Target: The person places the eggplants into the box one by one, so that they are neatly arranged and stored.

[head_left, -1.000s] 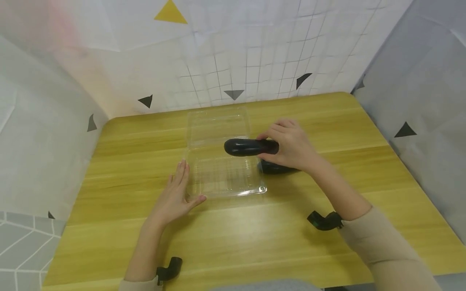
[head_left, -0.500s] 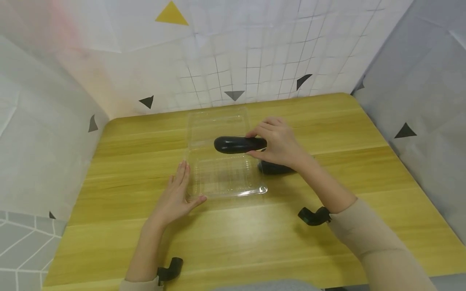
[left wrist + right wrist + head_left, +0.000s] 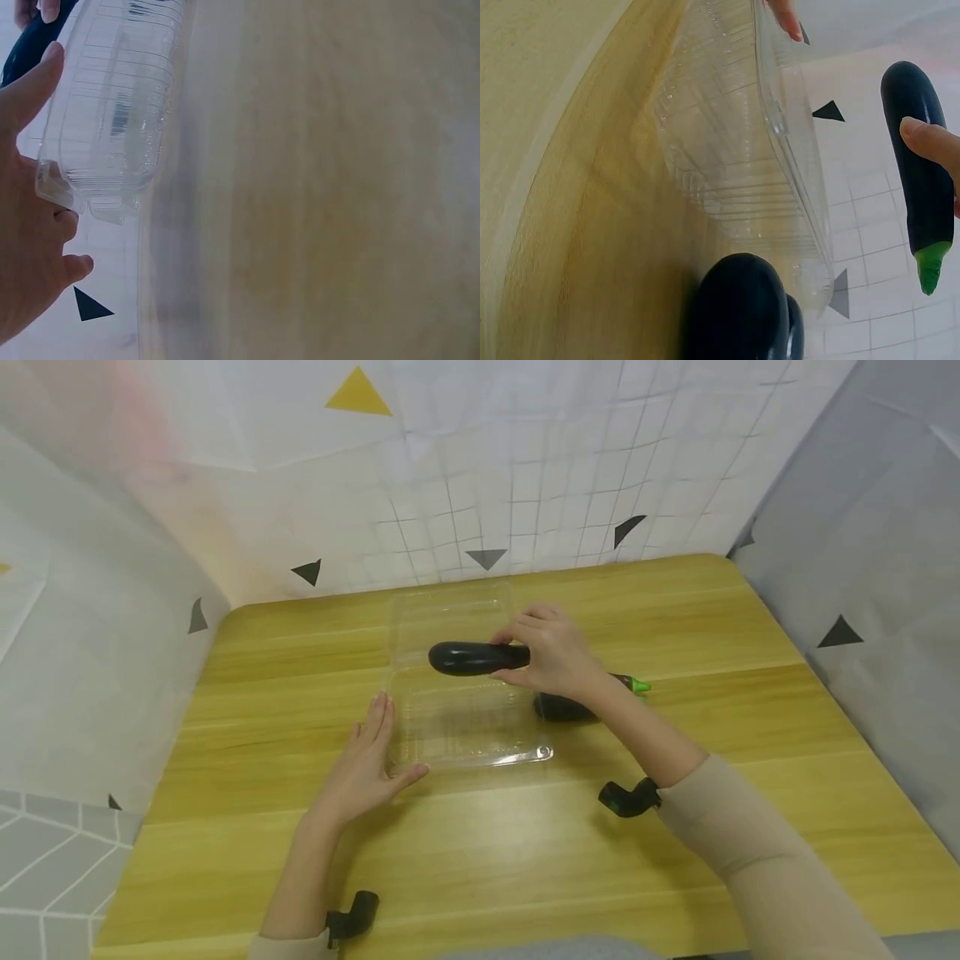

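Note:
My right hand (image 3: 558, 656) pinches a dark eggplant (image 3: 465, 658) near its stem end, above the hinge side of a clear plastic clamshell container (image 3: 517, 758). Its green stem (image 3: 930, 266) shows in the right wrist view. The container lies unfolded, its lid (image 3: 450, 610) toward the wall. Along the container's left side rests my left hand (image 3: 360, 768), fingers straight and thumb spread at the near corner. Beside the container's right side lie two more eggplants: one (image 3: 739, 307) is closer in the right wrist view, the other (image 3: 796, 330) mostly hidden behind it. My right forearm partly covers them in the head view.
The wooden table (image 3: 495, 860) carries all of this. White sheeted walls (image 3: 247, 518) with dark triangles enclose it at the back and both sides. A black angled mount sits on each wrist, the right one (image 3: 628, 797) hanging over the table.
My right hand has carried the eggplant leftward over the container, uncovering a green stem on the table behind the forearm. My left hand stays at the container's side.

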A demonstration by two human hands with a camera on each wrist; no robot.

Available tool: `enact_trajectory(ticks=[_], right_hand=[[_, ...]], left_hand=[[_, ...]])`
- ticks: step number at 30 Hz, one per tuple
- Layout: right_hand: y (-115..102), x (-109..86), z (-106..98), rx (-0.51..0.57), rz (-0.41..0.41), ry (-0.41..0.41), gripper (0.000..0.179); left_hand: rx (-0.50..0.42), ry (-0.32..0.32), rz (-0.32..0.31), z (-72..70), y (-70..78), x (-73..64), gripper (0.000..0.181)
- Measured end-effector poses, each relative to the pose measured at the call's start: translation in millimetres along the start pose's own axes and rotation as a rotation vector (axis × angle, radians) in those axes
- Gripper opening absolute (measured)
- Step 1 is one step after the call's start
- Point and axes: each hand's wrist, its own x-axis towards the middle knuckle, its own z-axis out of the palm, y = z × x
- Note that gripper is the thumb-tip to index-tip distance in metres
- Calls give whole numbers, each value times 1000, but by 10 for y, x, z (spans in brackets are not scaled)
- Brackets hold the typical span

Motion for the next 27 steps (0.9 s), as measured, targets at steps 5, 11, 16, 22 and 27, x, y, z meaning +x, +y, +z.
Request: enact_trajectory(ticks=[5, 11, 16, 22, 27], right_hand=[[-2, 22, 119, -6, 15, -8, 43], [-13, 37, 267, -30, 28, -45, 43], [-24, 35, 418, -18, 13, -59, 42], [-48, 36, 567, -27, 16, -103, 41], [-48, 43, 674, -22, 31, -148, 41]], left_hand=[[-14, -2, -9, 1, 6, -5, 110], [-16, 1, -10, -7, 4, -5, 110], [-26, 4, -9, -5, -2, -1, 110], [-16, 13, 4, 8, -19, 4, 109], [-20, 12, 2, 13, -22, 2, 109]])
